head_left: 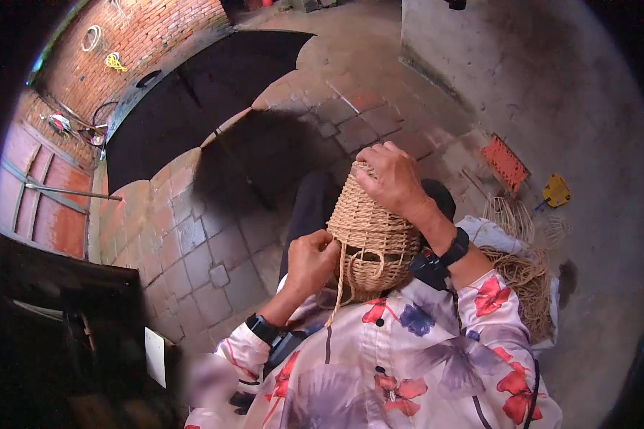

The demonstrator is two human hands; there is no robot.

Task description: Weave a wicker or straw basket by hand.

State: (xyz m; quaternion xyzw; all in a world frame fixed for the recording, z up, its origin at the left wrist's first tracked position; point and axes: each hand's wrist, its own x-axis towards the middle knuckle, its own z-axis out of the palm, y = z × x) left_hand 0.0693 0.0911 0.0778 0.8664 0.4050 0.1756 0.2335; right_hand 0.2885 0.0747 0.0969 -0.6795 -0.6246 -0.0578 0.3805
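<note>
The woven basket (368,222) sits tilted in my lap, its narrower end away from me. My right hand (393,179) is clamped over that far end, fingers curled around the weave. My left hand (313,263) is at the basket's left side, thumb and forefinger drawn together against it; I can't tell whether a strand is pinched between them. A loose cord (342,279) hangs just beside, toward me. My right forearm slants far and leftward from the near right, its hand back uppermost; my left reaches in from the near left, fingers bent. A dark gap shows near the basket's near end, too dim to see inside. To my right, a white sack (485,232) holds a heap of brown strands (522,282).
</note>
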